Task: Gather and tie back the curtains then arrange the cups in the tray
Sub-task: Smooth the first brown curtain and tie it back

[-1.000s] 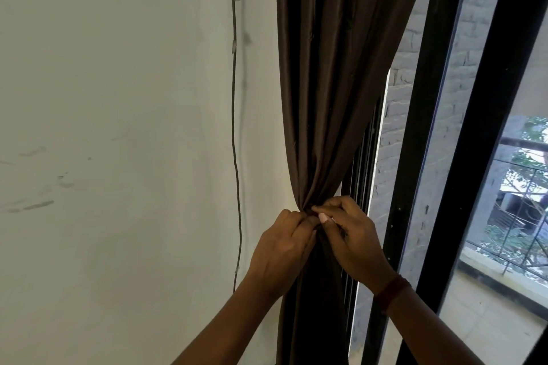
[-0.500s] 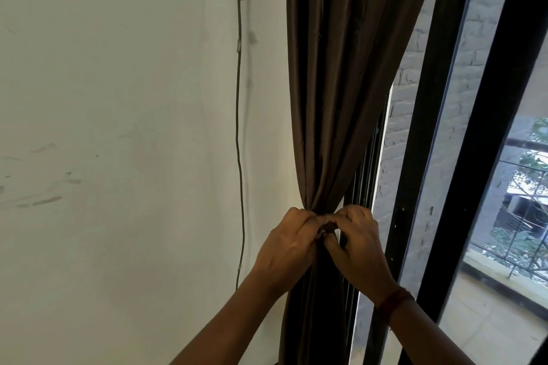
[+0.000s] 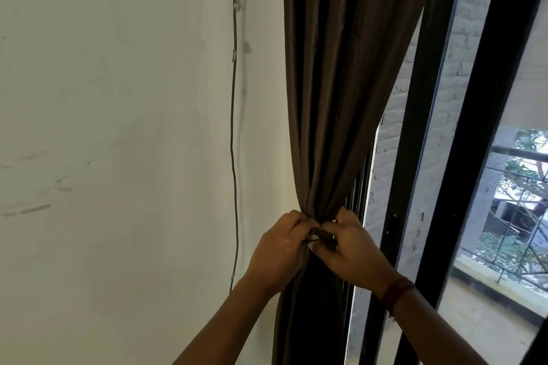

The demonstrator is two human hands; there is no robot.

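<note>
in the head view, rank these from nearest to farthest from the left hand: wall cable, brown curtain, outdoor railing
1. brown curtain, gripped by the left hand
2. wall cable, just to its left
3. outdoor railing, far right, beyond the glass

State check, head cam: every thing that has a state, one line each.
brown curtain: hanging, gathered into one bunch.
tie: at the gather, knot hidden.
left hand: grips the gathered curtain.
right hand: pinches the tie.
cable: clipped to the wall, hanging.
</note>
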